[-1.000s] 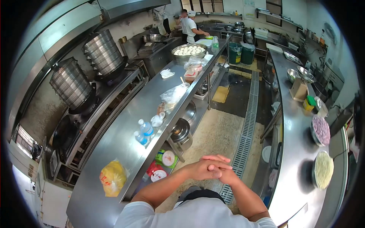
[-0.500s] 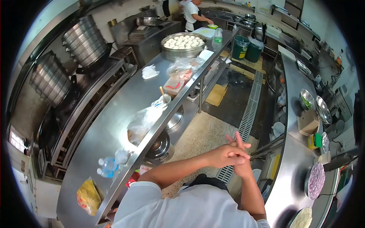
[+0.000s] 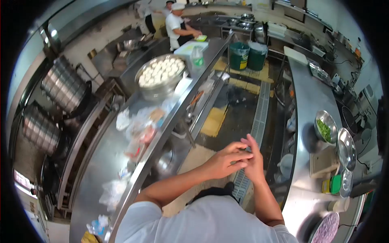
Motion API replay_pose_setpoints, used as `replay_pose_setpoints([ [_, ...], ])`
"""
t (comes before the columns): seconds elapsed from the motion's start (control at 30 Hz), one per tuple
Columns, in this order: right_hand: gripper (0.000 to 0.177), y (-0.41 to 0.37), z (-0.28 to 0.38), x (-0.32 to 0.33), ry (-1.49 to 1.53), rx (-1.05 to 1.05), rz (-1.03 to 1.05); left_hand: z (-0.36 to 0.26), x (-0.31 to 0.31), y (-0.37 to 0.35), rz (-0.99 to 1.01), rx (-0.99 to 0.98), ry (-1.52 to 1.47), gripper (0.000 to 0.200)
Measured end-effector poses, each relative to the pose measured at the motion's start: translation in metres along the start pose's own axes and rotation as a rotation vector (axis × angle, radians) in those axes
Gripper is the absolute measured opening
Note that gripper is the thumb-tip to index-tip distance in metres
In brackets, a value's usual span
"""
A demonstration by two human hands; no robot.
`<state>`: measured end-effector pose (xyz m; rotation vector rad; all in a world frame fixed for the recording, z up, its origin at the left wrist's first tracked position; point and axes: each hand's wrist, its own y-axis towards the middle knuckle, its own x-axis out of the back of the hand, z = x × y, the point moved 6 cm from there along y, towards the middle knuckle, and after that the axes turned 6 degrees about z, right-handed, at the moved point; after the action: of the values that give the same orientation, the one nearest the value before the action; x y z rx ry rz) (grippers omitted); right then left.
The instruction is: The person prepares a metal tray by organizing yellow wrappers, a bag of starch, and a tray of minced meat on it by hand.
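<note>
My left hand (image 3: 227,160) and my right hand (image 3: 254,160) meet in front of my chest, above the floor between two steel counters. The fingers of my left hand are spread and touch the palm side of my right hand, which is upright with its fingers stretched. Neither hand holds anything. To their left, the long counter (image 3: 95,162) bears plastic bags (image 3: 139,133) and a large round steamer (image 3: 156,93) filled with white buns (image 3: 161,72). On the right counter (image 3: 302,141) stands a steel bowl of chopped greens (image 3: 324,129).
Stacked steamers (image 3: 65,87) stand at the left. Two green bins (image 3: 239,56) are ahead. Beyond the left counter a person (image 3: 175,26) in white works near a green bowl (image 3: 200,38), with others behind. A floor drain (image 3: 259,109) runs ahead. A purple-filled pan (image 3: 326,229) is at lower right.
The view has moved forward along the aisle, so the steamer and greens are nearer. My hands have gone from clasped together to a looser touch with fingers apart.
</note>
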<state>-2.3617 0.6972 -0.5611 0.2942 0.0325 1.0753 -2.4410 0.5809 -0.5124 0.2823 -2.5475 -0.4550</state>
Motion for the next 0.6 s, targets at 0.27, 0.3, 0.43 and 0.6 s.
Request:
replay_pose_setpoints([
  [0.27, 0.04, 0.18, -0.078, 0.066, 0.031, 0.08, 0.201, 0.136, 0.061, 0.101, -0.101, 0.513, -0.493, 0.03],
  [0.3, 0.042, 0.192, -0.1, 0.053, 0.155, -0.026, 0.395, 0.155, 0.063, 0.117, -0.118, 0.45, -0.454, 0.035],
  [0.43, 0.053, 0.253, -0.152, 0.027, 0.829, -0.419, 0.494, 0.254, 0.088, 0.179, -0.208, 0.476, -0.632, 0.052],
  [0.6, 0.048, 0.386, -0.218, 0.09, 0.565, -0.372, 0.526, 0.363, 0.135, 0.267, -0.249, 0.536, -0.411, 0.057],
])
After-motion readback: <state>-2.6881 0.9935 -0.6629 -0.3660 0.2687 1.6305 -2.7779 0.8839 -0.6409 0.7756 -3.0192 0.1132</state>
